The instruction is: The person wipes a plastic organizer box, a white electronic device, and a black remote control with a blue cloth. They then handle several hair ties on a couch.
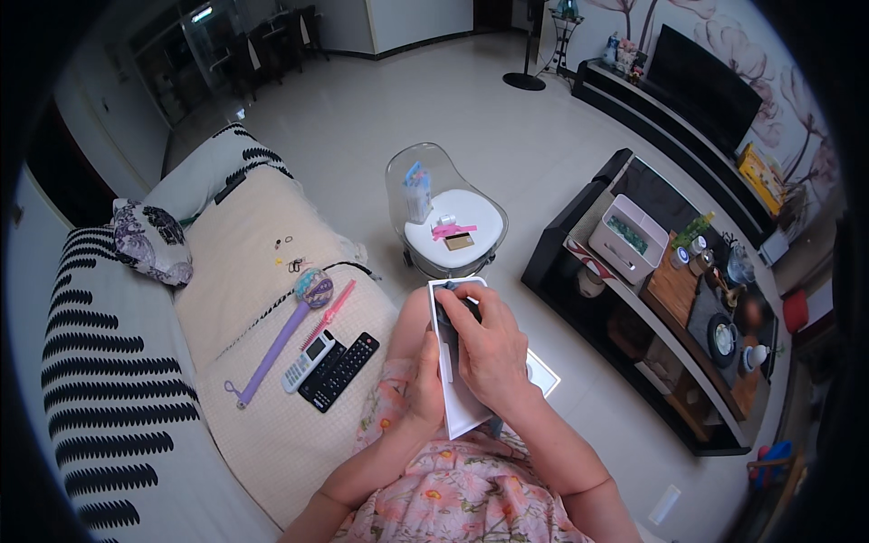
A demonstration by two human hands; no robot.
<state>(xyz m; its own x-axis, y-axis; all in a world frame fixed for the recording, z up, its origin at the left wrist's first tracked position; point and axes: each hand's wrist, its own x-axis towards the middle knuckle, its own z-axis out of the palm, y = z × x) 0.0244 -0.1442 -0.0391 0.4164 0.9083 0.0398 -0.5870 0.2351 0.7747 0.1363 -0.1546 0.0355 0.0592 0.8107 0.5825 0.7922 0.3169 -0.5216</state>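
Note:
Over my lap, an open white rectangular box (461,410) is held at a tilt. My left hand (426,383) grips the box by its left side. Inside its far end, the thumb and fingers of my right hand (494,343) are closed on a dark item (448,332), which that hand partly covers; its exact kind is unclear. Beyond my right wrist, a flat white piece with a bright edge (544,373), perhaps a box lid, lies partly hidden.
To the left on the sofa (237,434) lie a white remote control (309,363), black remote controls (339,373), a pink comb (333,309) and a purple-handled massage hammer (275,349). Ahead stands a clear-backed chair (455,251) holding small items. A coffee table (669,298) stands right.

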